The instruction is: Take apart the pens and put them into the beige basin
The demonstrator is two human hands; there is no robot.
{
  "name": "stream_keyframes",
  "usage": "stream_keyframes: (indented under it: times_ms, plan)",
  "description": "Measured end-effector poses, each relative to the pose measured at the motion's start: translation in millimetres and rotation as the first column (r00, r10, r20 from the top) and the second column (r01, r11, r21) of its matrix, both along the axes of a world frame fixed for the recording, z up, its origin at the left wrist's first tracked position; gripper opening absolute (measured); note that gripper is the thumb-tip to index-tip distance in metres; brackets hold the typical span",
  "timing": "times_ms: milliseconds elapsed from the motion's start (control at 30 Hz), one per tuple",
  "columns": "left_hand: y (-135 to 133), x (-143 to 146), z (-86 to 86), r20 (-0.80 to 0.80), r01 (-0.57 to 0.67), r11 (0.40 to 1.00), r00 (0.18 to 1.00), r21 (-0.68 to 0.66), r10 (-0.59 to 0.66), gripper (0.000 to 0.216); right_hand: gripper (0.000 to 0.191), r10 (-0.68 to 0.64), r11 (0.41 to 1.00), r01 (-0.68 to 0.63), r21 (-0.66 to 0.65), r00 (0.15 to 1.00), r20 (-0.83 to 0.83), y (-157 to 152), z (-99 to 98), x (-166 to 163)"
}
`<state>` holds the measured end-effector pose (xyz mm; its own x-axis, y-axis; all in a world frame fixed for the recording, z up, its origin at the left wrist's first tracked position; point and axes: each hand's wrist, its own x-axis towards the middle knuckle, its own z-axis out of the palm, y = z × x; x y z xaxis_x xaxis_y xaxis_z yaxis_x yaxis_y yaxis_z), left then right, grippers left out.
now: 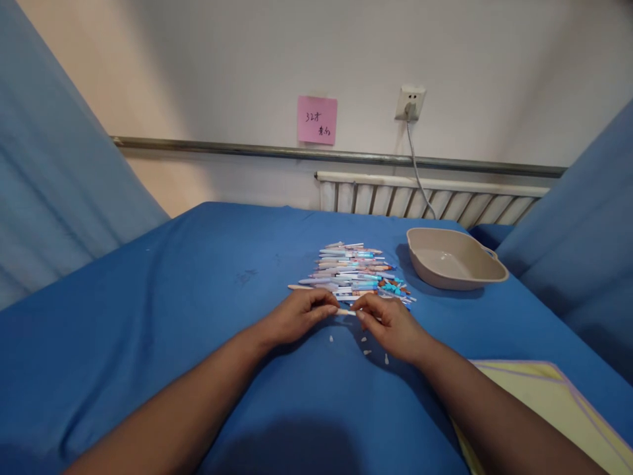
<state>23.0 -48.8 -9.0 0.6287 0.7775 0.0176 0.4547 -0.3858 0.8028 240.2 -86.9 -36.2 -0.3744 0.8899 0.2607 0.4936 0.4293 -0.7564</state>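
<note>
At near right, on the blue cover (222,264): one yellow cloth (524,377), lying spread. Next: four small white pieces (366,352), lying loose. Beyond: left hand (306,313) and right hand (388,323), each pinching one slender pale pen (346,312) between them. Risk, as judged: a slackening pinch could be dropping the pen; a brushing wrist, scattering the pieces. Behind: assorted pens (346,269), lying massed. Far right: one beige basin (440,278), standing upright, its inner floor showing.
</note>
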Motion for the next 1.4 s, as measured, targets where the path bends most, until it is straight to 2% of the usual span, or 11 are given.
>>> stream_keyframes:
  times_ms: [233, 433, 567, 667, 733, 800, 867, 967, 1100, 1267, 1400]
  plan:
    - [-20, 17, -2.0, 0.061, 0.205, 0.941, 0.979, -0.269, -0.196, 0.028, 0.024, -0.112, 0.99, 0.119, 0.077, 0.99, -0.084, -5, 5.6, -12]
    - [-31, 28, -9.9, 0.21, 0.332, 0.869, 0.939, -0.367, -0.271, 0.026, 0.042, 0.036, 0.997, -0.057, -0.049, 0.936, -0.351, -16, 6.7, -18]
    - [-34, 28, -7.3, 0.252, 0.314, 0.821, 0.944, -0.476, -0.214, 0.025, 0.059, 0.012, 0.962, -0.185, -0.201, 0.763, -0.647, -12, 7.5, -16]
    - [-31, 24, -4.2, 0.326, 0.281, 0.769, 0.94, -0.574, -0.1, 0.025, 0.064, -0.165, 0.936, -0.156, -0.315, 0.595, -0.787, 0, 12.4, -3]
    - [-25, 20, -2.7, 0.404, 0.263, 0.746, 0.915, -0.611, 0.009, 0.024, 0.054, -0.272, 0.929, -0.071, -0.363, 0.535, -0.8, 9, 15.7, 9]
    - [-18, 15, -1.7, 0.481, 0.246, 0.722, 0.866, -0.647, 0.135, 0.023, 0.04, -0.335, 0.932, 0.081, -0.354, 0.568, -0.752, 16, 16.7, 20]
    - [-10, 10, -1.3, 0.542, 0.244, 0.689, 0.802, -0.682, 0.253, 0.025, 0.032, -0.349, 0.934, 0.196, -0.297, 0.666, -0.659, 21, 14.7, 27]
    - [1, 4, -1.6, 0.584, 0.234, 0.654, 0.714, -0.72, 0.387, 0.028, 0.025, -0.319, 0.947, 0.255, -0.194, 0.812, -0.488, 23, 8.4, 31]
    - [9, 0, -3.4, 0.589, 0.214, 0.626, 0.647, -0.75, 0.484, 0.029, 0.017, -0.325, 0.945, 0.307, -0.112, 0.917, -0.231, 24, 1.8, 41]
    - [10, 0, -3.5, 0.597, 0.24, 0.606, 0.63, -0.758, 0.497, 0.025, 0.012, -0.324, 0.945, 0.327, 0.022, 0.922, 0.213, 29, 2.1, 67]
    - [8, 3, -3.8, 0.529, 0.156, 0.613, 0.692, -0.774, 0.491, 0.02, 0.016, -0.222, 0.975, 0.209, 0.076, 0.906, 0.361, 29, 4.4, 70]
